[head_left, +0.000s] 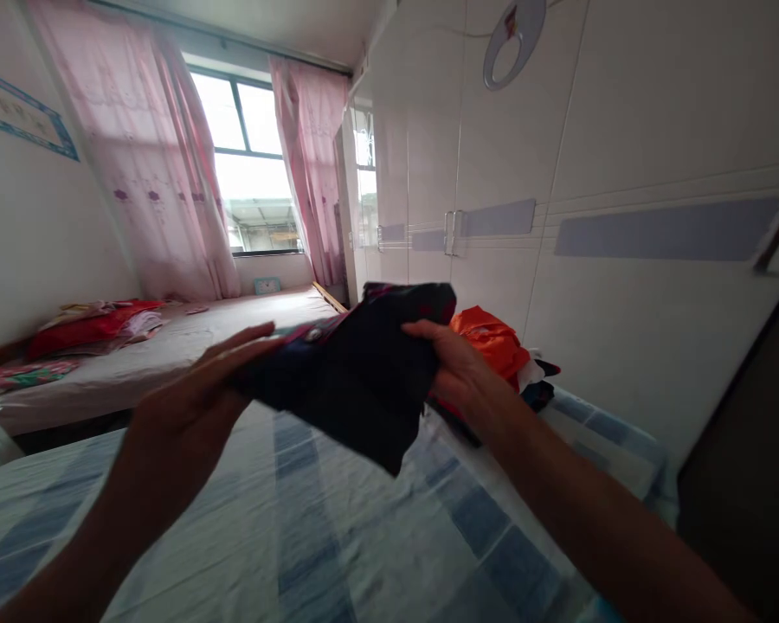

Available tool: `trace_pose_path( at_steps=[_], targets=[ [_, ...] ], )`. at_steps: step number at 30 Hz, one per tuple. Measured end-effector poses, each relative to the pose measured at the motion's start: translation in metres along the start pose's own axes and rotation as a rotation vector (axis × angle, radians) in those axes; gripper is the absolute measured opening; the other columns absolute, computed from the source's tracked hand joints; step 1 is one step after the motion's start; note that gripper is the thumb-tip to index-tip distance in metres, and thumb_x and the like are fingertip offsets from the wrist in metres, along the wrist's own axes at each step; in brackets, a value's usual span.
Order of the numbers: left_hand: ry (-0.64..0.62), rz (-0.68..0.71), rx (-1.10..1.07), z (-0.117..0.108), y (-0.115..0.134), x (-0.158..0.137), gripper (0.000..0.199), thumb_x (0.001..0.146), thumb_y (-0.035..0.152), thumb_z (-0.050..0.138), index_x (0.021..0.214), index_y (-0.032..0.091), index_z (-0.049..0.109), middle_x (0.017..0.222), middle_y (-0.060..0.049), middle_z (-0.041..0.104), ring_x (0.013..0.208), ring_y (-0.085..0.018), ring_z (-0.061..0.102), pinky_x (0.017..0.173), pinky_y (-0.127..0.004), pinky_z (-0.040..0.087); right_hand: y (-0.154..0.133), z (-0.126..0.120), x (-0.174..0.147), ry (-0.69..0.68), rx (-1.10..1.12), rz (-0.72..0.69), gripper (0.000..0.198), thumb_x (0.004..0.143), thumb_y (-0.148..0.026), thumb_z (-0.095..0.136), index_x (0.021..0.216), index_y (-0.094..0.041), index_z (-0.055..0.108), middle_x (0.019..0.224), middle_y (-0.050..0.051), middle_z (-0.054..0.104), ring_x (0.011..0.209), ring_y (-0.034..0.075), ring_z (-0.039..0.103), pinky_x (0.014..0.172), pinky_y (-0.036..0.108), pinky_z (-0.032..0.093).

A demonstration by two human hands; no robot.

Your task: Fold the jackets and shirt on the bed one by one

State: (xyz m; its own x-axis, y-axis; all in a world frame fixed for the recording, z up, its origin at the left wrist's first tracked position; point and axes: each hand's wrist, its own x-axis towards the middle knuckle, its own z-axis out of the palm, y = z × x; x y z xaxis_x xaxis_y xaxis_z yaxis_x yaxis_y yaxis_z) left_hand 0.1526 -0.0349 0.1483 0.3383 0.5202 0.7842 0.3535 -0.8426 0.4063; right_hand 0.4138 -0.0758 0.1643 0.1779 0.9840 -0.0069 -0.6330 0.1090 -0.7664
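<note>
A dark folded garment (363, 372) with bits of pink-red pattern along its upper edge is held up above the bed. My right hand (451, 363) grips its right side, the thumb lying over the cloth. At the left end, my left hand (201, 381) has the cloth against its palm side, with fingers fairly straight and partly hidden. One lower corner of the garment hangs down free. Beyond my right hand lies a pile of clothes with an orange garment (490, 342) on top, touching or close behind my wrist.
Beneath is a bed with a blue-and-white checked sheet (234, 519). A second bed (221, 333) by the window carries red bedding (97, 329) at left. White wardrobe doors (493, 156) line the right side. A dark panel (753, 450) stands at far right.
</note>
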Motion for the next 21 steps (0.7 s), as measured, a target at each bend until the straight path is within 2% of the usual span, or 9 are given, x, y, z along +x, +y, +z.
trace_pose_path(
  at_steps=[1, 3, 6, 9, 12, 14, 16, 18, 21],
  targets=[
    [0.053, 0.043, -0.076, 0.019, 0.004, 0.027, 0.031, 0.085, 0.032, 0.050, 0.114, 0.032, 0.062, 0.129, 0.011, 0.057, 0.122, -0.021, 0.051, 0.109, -0.046, 0.035, -0.023, -0.003, 0.010, 0.035, -0.007, -0.067, 0.014, 0.074, -0.007, 0.053, 0.085, -0.012, 0.059, 0.066, 0.001, 0.067, 0.073, 0.017, 0.068, 0.075, 0.037, 0.057],
    [0.061, 0.140, -0.178, 0.062, 0.009, 0.080, 0.035, 0.083, 0.021, 0.048, 0.113, 0.020, 0.064, 0.129, 0.001, 0.058, 0.121, -0.020, 0.052, 0.109, -0.043, 0.036, -0.064, -0.014, 0.029, 0.105, -0.026, -0.215, 0.015, 0.075, -0.007, 0.051, 0.086, -0.013, 0.060, 0.067, 0.000, 0.067, 0.076, 0.017, 0.068, 0.077, 0.038, 0.057],
    [-0.020, 0.177, -0.238, 0.129, 0.005, 0.133, 0.042, 0.080, 0.010, 0.042, 0.117, 0.014, 0.061, 0.138, -0.005, 0.050, 0.126, -0.018, 0.047, 0.110, -0.036, 0.034, -0.102, -0.053, 0.048, 0.239, -0.080, -0.397, 0.016, 0.075, -0.007, 0.050, 0.085, -0.014, 0.060, 0.069, 0.000, 0.068, 0.078, 0.017, 0.068, 0.079, 0.038, 0.057],
    [-0.276, 0.117, -0.124, 0.193, -0.012, 0.134, 0.053, 0.077, 0.002, 0.038, 0.125, 0.017, 0.057, 0.146, -0.005, 0.041, 0.134, -0.017, 0.037, 0.112, -0.035, 0.030, -0.104, -0.113, 0.055, 0.452, -0.192, -0.366, 0.013, 0.073, -0.010, 0.054, 0.082, -0.017, 0.060, 0.068, 0.001, 0.069, 0.077, 0.019, 0.068, 0.078, 0.039, 0.057],
    [-0.438, 0.059, -0.083, 0.240, -0.029, 0.094, 0.050, 0.072, 0.000, 0.046, 0.117, 0.013, 0.063, 0.140, -0.015, 0.047, 0.126, -0.027, 0.049, 0.106, -0.041, 0.039, -0.086, -0.170, 0.050, 0.592, -0.283, -0.218, 0.012, 0.071, -0.008, 0.054, 0.077, -0.017, 0.059, 0.064, 0.005, 0.068, 0.076, 0.022, 0.069, 0.075, 0.042, 0.057],
    [-0.515, 0.032, -0.059, 0.255, -0.038, 0.062, 0.053, 0.071, 0.002, 0.051, 0.122, 0.012, 0.059, 0.140, -0.019, 0.046, 0.125, -0.030, 0.049, 0.104, -0.044, 0.041, -0.073, -0.194, 0.046, 0.620, -0.323, -0.197, 0.012, 0.070, -0.007, 0.054, 0.074, -0.017, 0.058, 0.064, 0.007, 0.068, 0.075, 0.023, 0.068, 0.072, 0.042, 0.057],
    [-0.553, 0.011, -0.034, 0.255, -0.044, 0.037, 0.056, 0.073, 0.005, 0.053, 0.129, 0.014, 0.053, 0.145, -0.019, 0.039, 0.128, -0.030, 0.045, 0.104, -0.046, 0.040, -0.065, -0.206, 0.046, 0.646, -0.370, -0.221, 0.010, 0.069, -0.008, 0.055, 0.072, -0.017, 0.057, 0.064, 0.008, 0.067, 0.074, 0.023, 0.068, 0.071, 0.040, 0.058],
    [-0.577, -0.007, -0.009, 0.241, -0.049, 0.018, 0.054, 0.077, 0.009, 0.052, 0.131, 0.016, 0.050, 0.149, -0.017, 0.033, 0.130, -0.028, 0.044, 0.105, -0.046, 0.039, -0.060, -0.212, 0.046, 0.676, -0.427, -0.282, 0.007, 0.067, -0.011, 0.057, 0.071, -0.017, 0.056, 0.064, 0.008, 0.065, 0.073, 0.023, 0.068, 0.070, 0.040, 0.058],
    [-0.593, -0.005, 0.043, 0.204, -0.064, -0.011, 0.047, 0.084, 0.019, 0.049, 0.131, 0.020, 0.049, 0.151, -0.014, 0.030, 0.130, -0.026, 0.043, 0.105, -0.044, 0.039, -0.051, -0.217, 0.041, 0.721, -0.521, -0.423, 0.014, 0.063, -0.015, 0.061, 0.075, -0.016, 0.055, 0.068, 0.007, 0.063, 0.079, 0.025, 0.066, 0.074, 0.043, 0.056]
  ],
)
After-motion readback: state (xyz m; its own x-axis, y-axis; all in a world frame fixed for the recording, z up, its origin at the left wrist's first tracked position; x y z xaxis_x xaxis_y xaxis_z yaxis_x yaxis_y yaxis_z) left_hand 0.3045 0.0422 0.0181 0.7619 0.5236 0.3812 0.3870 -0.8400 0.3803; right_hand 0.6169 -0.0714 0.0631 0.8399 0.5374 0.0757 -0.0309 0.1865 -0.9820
